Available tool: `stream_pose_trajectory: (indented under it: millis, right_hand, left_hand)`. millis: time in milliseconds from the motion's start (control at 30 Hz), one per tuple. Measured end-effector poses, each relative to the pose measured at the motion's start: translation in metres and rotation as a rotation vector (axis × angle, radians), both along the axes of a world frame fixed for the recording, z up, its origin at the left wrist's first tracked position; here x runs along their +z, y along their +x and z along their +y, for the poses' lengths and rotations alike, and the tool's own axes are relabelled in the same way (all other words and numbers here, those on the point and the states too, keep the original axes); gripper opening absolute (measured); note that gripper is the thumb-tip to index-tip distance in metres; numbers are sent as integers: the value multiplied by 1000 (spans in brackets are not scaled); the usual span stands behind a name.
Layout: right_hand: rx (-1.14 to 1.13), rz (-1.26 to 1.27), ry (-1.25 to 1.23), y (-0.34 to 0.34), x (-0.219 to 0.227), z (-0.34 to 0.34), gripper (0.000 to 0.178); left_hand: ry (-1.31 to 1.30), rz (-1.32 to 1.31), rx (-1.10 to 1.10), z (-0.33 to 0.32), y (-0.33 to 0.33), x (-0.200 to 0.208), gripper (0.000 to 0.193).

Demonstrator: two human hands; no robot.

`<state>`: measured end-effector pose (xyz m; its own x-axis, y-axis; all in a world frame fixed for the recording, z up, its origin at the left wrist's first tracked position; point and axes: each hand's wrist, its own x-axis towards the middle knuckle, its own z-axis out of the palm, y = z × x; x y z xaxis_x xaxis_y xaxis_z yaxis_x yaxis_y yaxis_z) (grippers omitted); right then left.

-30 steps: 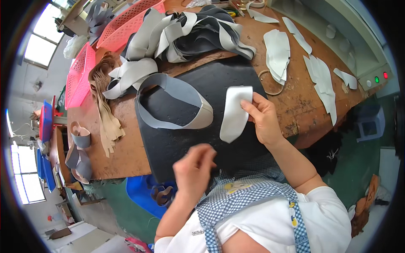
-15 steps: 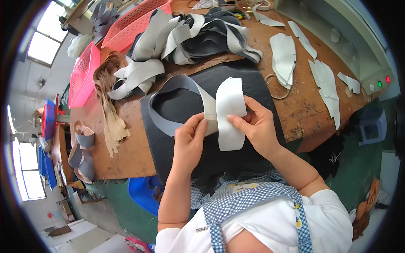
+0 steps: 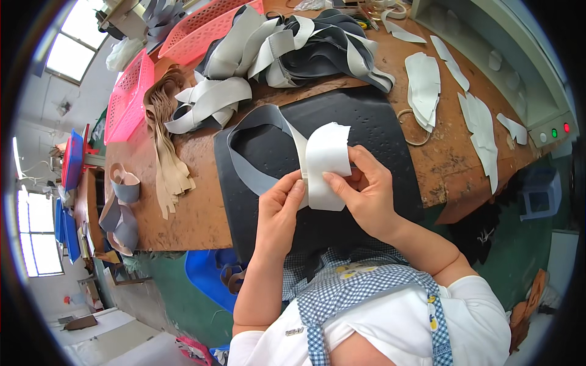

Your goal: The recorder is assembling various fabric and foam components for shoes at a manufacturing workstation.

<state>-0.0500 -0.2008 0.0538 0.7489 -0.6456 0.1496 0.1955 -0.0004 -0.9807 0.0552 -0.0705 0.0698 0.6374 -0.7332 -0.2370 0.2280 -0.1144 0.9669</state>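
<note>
My left hand pinches a long grey strip near its pale inner face, thumb on top. The strip curves in a loop over the black mat. Between the thumb and fingers of my right hand is a white curved piece of thin sheet material, its upper end bent over. The white piece's left edge meets or overlaps the strip right beside my left fingertips. My right fingers are partly hidden behind the white piece.
A heap of grey strips lies beyond the mat, with brown strips to its left. Pink baskets stand behind. White cut pieces lie at the right, near a machine housing with lit buttons. Grey rolled pieces sit at the table's left edge.
The white piece has moved left against the strip, and its upper end now bends over more. My right hand came closer to my left. The whole view has shifted slightly.
</note>
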Motion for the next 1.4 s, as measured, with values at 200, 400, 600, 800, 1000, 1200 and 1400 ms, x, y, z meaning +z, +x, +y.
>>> stream_pose_trajectory:
  millis: [200, 400, 600, 800, 1000, 1200, 1400]
  right_hand:
    - [-22, 25, -44, 4, 0, 4, 30]
    - [-55, 57, -133, 6, 0, 6, 29]
    - [120, 246, -54, 18, 18, -22, 38]
    - [155, 66, 86, 33, 10, -30, 39]
    - [108, 84, 24, 38, 5, -27, 38]
    - [106, 112, 58, 42, -1, -22, 37]
    - [130, 139, 84, 40, -12, -5, 36]
  left_hand:
    - [14, -24, -9, 2, 2, 1, 31]
    - [-10, -75, 35, 5, -2, -1, 28]
    - [-56, 69, 70, 12, 1, -1, 33]
    - [-57, 90, 73, 17, 3, -5, 34]
    - [-63, 98, 84, 20, 5, -4, 33]
    - [-67, 78, 66, 27, 8, -7, 33]
    - [67, 111, 83, 27, -1, -3, 32]
